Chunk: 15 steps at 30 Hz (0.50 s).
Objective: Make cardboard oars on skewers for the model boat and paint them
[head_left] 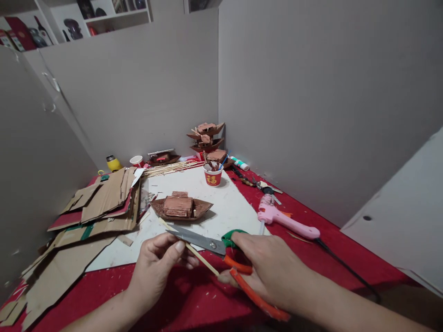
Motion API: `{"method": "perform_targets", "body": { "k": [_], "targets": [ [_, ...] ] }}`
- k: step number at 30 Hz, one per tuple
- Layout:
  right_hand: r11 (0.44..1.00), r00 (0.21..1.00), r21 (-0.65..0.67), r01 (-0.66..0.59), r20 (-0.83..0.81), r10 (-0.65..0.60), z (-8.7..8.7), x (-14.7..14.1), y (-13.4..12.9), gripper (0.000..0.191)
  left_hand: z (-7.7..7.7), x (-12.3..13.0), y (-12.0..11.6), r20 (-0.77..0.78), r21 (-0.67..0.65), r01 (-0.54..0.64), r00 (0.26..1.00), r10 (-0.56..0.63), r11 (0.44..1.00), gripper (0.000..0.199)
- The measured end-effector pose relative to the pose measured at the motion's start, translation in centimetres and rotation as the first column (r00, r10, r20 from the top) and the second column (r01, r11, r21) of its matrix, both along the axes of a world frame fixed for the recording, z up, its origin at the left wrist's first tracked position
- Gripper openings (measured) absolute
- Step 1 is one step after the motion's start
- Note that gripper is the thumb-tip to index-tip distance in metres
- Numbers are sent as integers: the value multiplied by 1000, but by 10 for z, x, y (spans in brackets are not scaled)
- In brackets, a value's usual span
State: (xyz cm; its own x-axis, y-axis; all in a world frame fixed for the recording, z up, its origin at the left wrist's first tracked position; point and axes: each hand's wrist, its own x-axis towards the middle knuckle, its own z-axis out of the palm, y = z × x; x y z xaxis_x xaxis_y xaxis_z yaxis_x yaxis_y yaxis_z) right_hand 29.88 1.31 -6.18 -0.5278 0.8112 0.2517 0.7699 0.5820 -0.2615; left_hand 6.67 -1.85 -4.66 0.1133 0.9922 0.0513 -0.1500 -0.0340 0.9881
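Note:
Between the thumb and fingers of my left hand (157,265) is a thin pale wooden stick (202,260), which slants down to the right. My right hand (266,267) is closed around scissors (204,240) with green and orange handles. The scissor blades point left and lie across the stick beside my left fingertips, parted a little at the tips. The stick's lower right end is by my right fingertips. Just beyond both hands, a brown model boat (182,207) with a ridged cabin stands on the white board (235,203).
Torn cardboard (107,196) is piled at the left. A pink glue gun (289,221) with a black cord lies on the red cloth (311,263) at the right. Farther back are a red paper cup (212,177), long sticks (173,168) and stacked model boats (206,136).

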Motion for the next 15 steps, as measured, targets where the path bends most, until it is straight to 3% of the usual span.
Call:
{"method": "perform_targets", "body": {
  "k": [6, 15],
  "targets": [
    [1000, 1000, 1, -5, 10, 5, -7, 2, 2, 37, 5, 2, 0, -28, -12, 19, 999, -19, 1000, 15],
    [1000, 997, -29, 0, -81, -2, -13, 3, 0, 43, 3, 1, 2, 71, -40, 66, 995, -63, 997, 14]
  ]
}}
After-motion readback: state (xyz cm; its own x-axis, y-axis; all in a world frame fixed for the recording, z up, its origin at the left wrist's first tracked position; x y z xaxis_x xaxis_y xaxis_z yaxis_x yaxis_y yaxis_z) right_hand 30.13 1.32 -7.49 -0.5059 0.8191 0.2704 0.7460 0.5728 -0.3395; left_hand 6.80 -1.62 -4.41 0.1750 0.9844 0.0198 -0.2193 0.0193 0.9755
